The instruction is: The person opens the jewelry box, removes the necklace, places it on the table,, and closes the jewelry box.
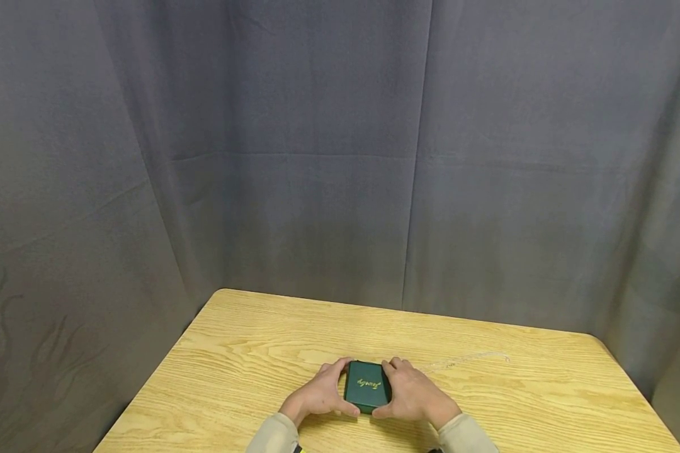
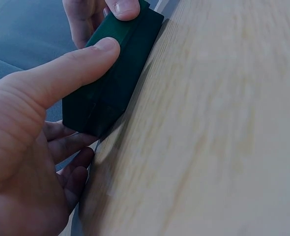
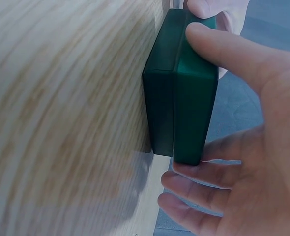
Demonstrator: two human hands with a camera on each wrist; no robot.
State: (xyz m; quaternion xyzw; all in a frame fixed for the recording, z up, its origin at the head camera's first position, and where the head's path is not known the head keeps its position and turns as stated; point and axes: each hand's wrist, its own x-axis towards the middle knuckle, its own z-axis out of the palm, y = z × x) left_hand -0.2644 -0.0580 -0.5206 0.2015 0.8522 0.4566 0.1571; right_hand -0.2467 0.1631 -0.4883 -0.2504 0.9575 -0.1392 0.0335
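Observation:
A dark green jewelry box (image 1: 368, 382) with gold lettering on its lid sits on the wooden table, its lid down. My left hand (image 1: 324, 390) holds it from the left, thumb on the near side and fingers round the far side. From the right, my right hand (image 1: 412, 391) grips it the same way. In the left wrist view, the left thumb (image 2: 93, 59) presses the lid's edge. The right wrist view has the right thumb (image 3: 218, 46) on the lid's near side and a finger at the far side. A seam runs between lid and base.
A thin, pale chain (image 1: 476, 357), like a necklace, lies on the table just right of and beyond my right hand. The wooden table (image 1: 249, 352) ends at a far edge in front of a grey curtain (image 1: 328, 157), which also hangs along both sides.

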